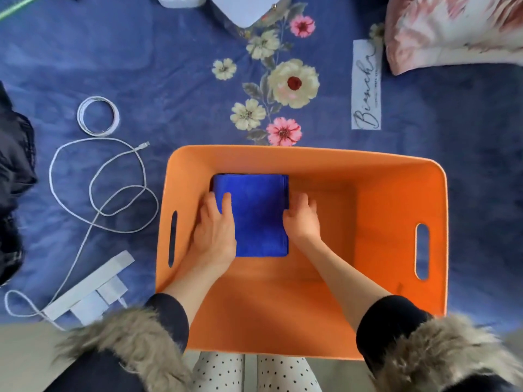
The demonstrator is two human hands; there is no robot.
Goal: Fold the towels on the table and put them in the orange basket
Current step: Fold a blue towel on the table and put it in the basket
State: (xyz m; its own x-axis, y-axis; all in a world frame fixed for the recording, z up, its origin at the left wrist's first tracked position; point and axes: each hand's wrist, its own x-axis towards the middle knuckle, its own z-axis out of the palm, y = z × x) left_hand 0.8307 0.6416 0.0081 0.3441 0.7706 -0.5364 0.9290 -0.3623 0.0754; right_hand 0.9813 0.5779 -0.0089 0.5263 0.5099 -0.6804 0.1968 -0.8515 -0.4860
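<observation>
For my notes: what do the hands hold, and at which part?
The folded blue towel: left hand on its left edge, right hand on its right edge.

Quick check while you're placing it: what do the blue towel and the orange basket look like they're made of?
Blue towel: soft, matte pile cloth, probably microfibre or terry; its surface looks fuzzy and its folded layers show along the right edge.
Orange basket: likely moulded plastic with a smooth, slightly satin finish; its walls are thin and even, with rounded corners and cut-out handle slots. A stiff felt cannot be ruled out.

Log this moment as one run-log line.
step: placing folded blue towel in orange basket | left hand: holds towel's left edge | right hand: holds right edge | towel: at basket's left side
</observation>
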